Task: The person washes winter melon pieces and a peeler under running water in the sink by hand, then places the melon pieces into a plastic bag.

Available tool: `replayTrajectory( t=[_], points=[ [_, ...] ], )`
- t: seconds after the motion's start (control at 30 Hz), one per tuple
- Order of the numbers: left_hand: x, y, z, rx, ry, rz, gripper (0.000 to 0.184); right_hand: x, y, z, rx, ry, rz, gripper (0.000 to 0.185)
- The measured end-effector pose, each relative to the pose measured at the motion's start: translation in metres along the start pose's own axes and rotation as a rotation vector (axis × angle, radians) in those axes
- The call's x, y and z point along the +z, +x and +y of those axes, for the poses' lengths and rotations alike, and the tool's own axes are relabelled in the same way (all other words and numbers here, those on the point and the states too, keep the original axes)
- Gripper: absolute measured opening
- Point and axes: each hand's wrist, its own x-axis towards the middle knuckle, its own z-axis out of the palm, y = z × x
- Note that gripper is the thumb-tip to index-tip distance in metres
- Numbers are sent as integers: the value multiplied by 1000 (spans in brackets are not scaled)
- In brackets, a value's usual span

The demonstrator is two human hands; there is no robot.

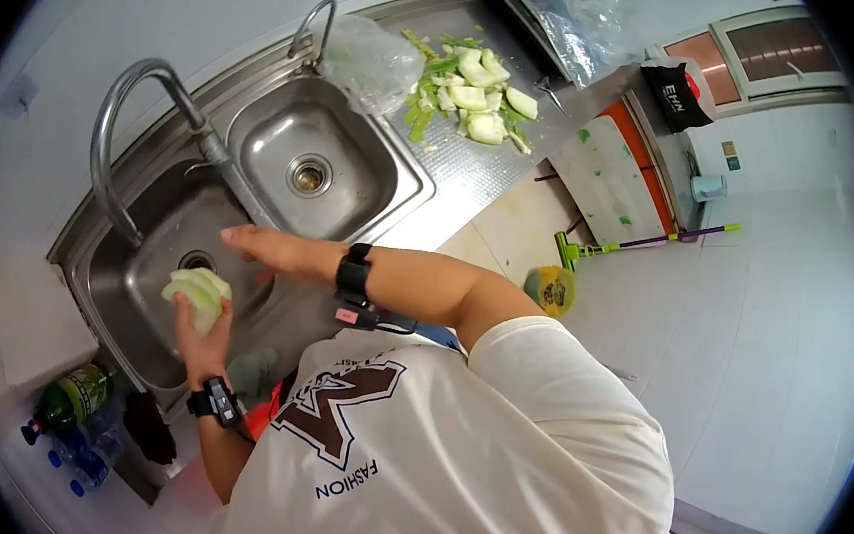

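Pale green vegetable pieces [200, 288] are held in my left hand [202, 335], above the left sink basin [135, 315] near its drain. My right hand [263, 250] is over the right side of the same basin, with its fingers stretched out and apart and nothing visible in them. It is to the right of the held pieces, not touching them. A curved metal faucet [112, 116] reaches over this basin. Peeled pale green chunks [482, 97] lie with green peelings [422, 117] on the metal counter [460, 174] at the upper right.
The right basin [355, 177] has a drain. A clear plastic bag [371, 61] lies by its back corner, and another plastic bag [578, 19] lies farther right. Bottles [71, 400] stand at the lower left. A green mop [596, 249] and a yellow-green container [549, 290] are at the right.
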Motion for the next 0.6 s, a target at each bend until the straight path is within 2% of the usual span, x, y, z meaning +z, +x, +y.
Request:
replayTrajectory(
  t=[0.13,0.2,0.27,0.33,0.4,0.43,0.5,0.6],
  points=[
    [14,-14,-9,56,-66,104,37,-81,-44,-3,-62,135,47,71],
    [7,-16,-17,85,-26,89,37,-130,-84,-3,-104,178,144,60],
    [1,-15,-30,145,-60,-21,36,-182,-131,-1,-152,223,219,59],
    [11,-26,-51,168,-112,14,35,-234,-180,3,-208,241,321,57],
    [18,-23,-68,314,-164,14,35,-291,-226,13,-241,270,397,55],
    [27,-20,-77,325,-165,-11,35,-315,-250,13,-231,266,451,54],
    [37,-23,-96,463,-199,64,34,-363,-297,17,-240,273,536,51],
    [53,-20,-110,428,-312,29,33,-420,-355,31,-262,223,682,50]
  ],
)
